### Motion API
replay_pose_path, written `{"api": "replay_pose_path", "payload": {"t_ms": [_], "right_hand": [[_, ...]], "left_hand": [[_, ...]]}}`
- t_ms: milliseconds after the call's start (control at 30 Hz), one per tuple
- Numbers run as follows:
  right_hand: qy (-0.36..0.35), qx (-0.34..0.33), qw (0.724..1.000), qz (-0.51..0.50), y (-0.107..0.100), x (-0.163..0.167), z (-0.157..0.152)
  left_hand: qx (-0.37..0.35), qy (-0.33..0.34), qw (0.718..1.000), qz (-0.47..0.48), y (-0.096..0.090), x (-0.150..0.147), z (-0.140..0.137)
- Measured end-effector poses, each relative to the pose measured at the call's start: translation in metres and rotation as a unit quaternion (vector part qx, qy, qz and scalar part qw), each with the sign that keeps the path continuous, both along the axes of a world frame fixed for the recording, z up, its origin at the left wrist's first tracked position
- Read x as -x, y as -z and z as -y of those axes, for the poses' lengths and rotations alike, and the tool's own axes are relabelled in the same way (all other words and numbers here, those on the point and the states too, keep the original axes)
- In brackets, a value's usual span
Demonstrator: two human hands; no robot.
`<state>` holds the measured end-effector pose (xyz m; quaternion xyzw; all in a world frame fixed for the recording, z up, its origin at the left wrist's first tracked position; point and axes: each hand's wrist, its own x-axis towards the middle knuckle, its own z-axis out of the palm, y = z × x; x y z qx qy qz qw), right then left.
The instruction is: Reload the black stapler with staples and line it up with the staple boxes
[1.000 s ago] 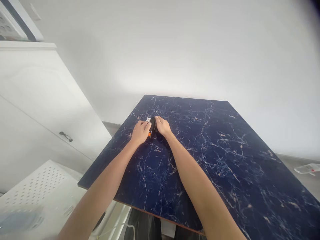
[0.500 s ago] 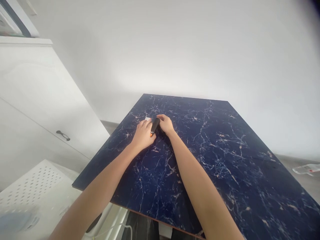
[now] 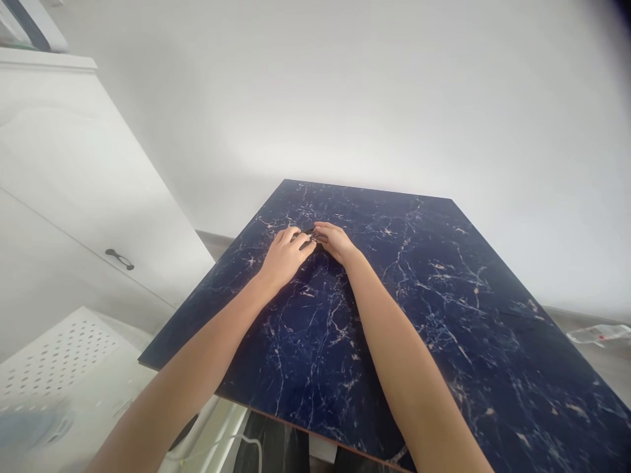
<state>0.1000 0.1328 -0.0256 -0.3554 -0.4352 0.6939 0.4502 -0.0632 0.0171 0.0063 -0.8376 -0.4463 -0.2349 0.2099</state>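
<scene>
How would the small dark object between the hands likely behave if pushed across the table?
The small dark object is probably light, since it is nearly hidden between the left hand and right hand. It may slide easily, because the blue tabletop looks smooth. Stiffness is uncertain: most of it is covered.

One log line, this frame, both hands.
left hand: holding small dark object | right hand: holding same object | below: blue marbled tabletop | object: mostly hidden

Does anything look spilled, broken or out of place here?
Perhaps one thing: a clear plastic item lies beyond the right edge of the table, seemingly on the floor, an odd spot for it. No spill or damage shows on the table; the dark object between left hand and right hand is mostly hidden.
</scene>
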Motion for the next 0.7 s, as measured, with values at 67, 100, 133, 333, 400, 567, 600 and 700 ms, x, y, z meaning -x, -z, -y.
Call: {"api": "replay_pose_path", "payload": {"t_ms": [67, 100, 133, 333, 400, 567, 600, 700], "right_hand": [[-0.005, -0.005, 1.000, -0.006, 0.001, -0.002, 0.000], [-0.010, -0.007, 1.000, -0.007, 0.001, -0.003, 0.000], [-0.015, -0.009, 1.000, -0.006, 0.001, -0.004, 0.001], [0.036, 0.003, 0.999, -0.040, 0.000, 0.000, 0.001], [0.082, 0.006, 0.995, -0.051, 0.000, 0.003, 0.000], [0.063, 0.013, 0.997, -0.044, 0.000, 0.002, 0.000], [0.047, 0.015, 0.998, -0.036, -0.001, 0.001, 0.000], [0.022, 0.016, 1.000, -0.013, -0.002, -0.002, 0.001]], "left_hand": [[-0.008, 0.004, 1.000, 0.016, -0.001, 0.001, 0.000], [-0.009, 0.003, 1.000, 0.023, -0.001, 0.001, 0.000], [-0.009, 0.001, 1.000, 0.028, 0.000, 0.002, 0.000], [-0.014, -0.010, 0.999, 0.043, 0.002, 0.006, -0.004], [-0.016, -0.009, 0.998, 0.056, 0.001, 0.008, -0.004], [-0.018, -0.011, 0.998, 0.062, -0.001, 0.010, -0.003], [-0.019, -0.010, 0.998, 0.058, -0.001, 0.010, -0.004], [-0.017, -0.007, 0.998, 0.055, -0.001, 0.012, -0.006]]}}
